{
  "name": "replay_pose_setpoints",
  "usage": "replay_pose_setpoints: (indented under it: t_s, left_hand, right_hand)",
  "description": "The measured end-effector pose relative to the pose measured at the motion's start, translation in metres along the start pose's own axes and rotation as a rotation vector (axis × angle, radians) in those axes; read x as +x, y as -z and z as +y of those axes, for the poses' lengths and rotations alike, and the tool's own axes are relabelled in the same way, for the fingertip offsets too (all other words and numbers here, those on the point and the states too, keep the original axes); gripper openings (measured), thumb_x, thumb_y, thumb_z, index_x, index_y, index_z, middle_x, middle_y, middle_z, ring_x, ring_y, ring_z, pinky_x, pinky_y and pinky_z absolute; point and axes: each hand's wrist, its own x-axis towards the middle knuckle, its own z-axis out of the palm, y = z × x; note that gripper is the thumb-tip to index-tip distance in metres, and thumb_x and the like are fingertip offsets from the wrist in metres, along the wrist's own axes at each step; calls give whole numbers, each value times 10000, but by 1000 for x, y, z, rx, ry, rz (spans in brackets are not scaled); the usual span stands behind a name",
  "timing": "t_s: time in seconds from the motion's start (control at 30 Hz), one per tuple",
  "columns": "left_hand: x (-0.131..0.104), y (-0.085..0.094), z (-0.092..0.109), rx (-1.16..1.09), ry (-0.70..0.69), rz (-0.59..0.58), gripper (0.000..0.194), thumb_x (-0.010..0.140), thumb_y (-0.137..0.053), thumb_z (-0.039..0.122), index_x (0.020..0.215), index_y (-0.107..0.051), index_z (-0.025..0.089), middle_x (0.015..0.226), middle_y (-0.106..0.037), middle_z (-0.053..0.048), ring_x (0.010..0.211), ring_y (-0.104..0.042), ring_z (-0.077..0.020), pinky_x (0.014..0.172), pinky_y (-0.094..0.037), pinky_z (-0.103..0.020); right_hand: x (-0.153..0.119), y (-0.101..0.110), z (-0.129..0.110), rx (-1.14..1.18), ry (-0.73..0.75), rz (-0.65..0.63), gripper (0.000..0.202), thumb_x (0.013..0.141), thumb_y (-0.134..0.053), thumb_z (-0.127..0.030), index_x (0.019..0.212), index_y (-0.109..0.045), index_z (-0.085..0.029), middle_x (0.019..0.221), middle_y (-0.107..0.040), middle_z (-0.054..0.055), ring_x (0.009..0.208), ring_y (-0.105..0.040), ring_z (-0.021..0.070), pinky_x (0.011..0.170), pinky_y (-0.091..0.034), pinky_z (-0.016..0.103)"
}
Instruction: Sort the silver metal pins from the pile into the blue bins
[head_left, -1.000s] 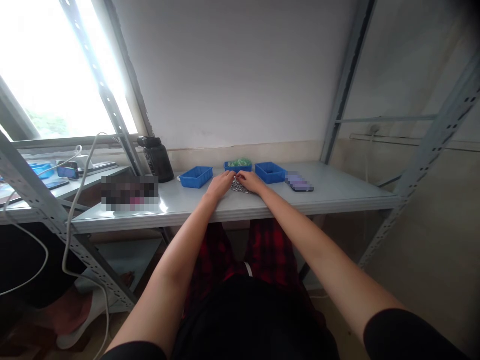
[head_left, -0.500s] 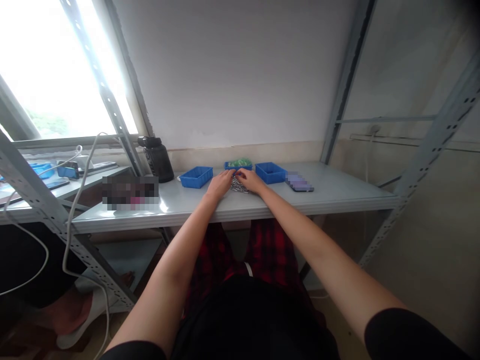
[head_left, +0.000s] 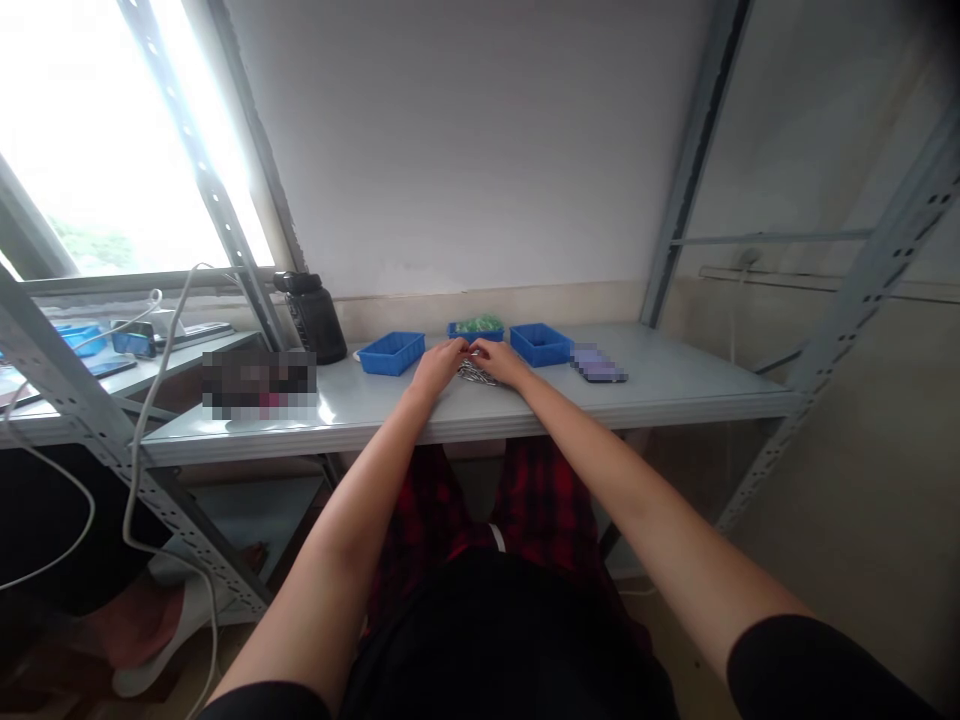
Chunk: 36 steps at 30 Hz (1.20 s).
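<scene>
A pile of small shiny metal pieces (head_left: 475,374) lies on the grey table. My left hand (head_left: 445,362) is at the pile's left side, fingers bent together. From the right, my right hand (head_left: 498,360) reaches over the back of the pile, its fingertips close to those of the left. Whatever the fingertips hold is too small to make out. Just behind the hands stands a blue tray (head_left: 453,330) with green material (head_left: 480,325) in it. Other blue trays stand to the left (head_left: 391,354) and right (head_left: 540,345).
A dark bottle (head_left: 315,318) stands at the back left, with a blurred-out object (head_left: 259,385) before it. A phone (head_left: 598,364) lies right of the trays. Metal shelf posts (head_left: 690,160) flank the table (head_left: 697,385). A white cable (head_left: 135,470) hangs at left, near a person's leg (head_left: 150,625).
My left fingers have drawn in and bent more, and the fingertips of both hands now meet above the back of the pile. More of the metal pieces' left side shows.
</scene>
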Motion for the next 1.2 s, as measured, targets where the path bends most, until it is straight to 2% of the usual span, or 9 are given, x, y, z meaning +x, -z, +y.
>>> replay_pose_setpoints:
  t_s: [0.27,0.5,0.73,1.0,1.2]
  left_hand:
    - [1,1,0,-96,-29,3,160,944,-454,230,1000,-595,178,970,-685,-68,879,-634,-189,737,-432,-257]
    - [-2,6,6,-38,32,9,247,974,-403,320,1044,-596,182,1008,-677,-93,907,-641,-213,722,-436,-269]
    - [-1,7,6,-28,52,11,225,966,-423,305,1061,-599,202,1039,-677,-79,935,-638,-223,756,-442,-275]
    - [0,7,6,-26,80,-8,247,967,-418,309,1104,-601,215,1082,-674,-80,974,-631,-220,788,-447,-273]
    - [-1,7,6,-12,66,-11,245,967,-406,291,1092,-599,209,1056,-677,-86,940,-639,-224,754,-446,-276]
  right_hand:
    - [0,-3,2,3,40,6,236,879,-486,-353,936,-640,-184,733,-631,13,672,-543,154,614,-320,243]
    - [-3,4,-5,41,21,-8,251,919,-424,-349,943,-624,-200,689,-631,1,634,-550,150,627,-338,245]
    - [-2,11,-3,14,22,62,224,920,-425,-328,942,-612,-207,691,-625,2,652,-564,162,628,-343,248]
    - [-2,10,-2,20,12,84,223,911,-428,-336,895,-607,-205,669,-623,2,642,-558,165,619,-342,251]
    - [-2,9,-2,25,-34,84,197,887,-448,-298,824,-605,-198,625,-612,-7,608,-547,152,605,-335,250]
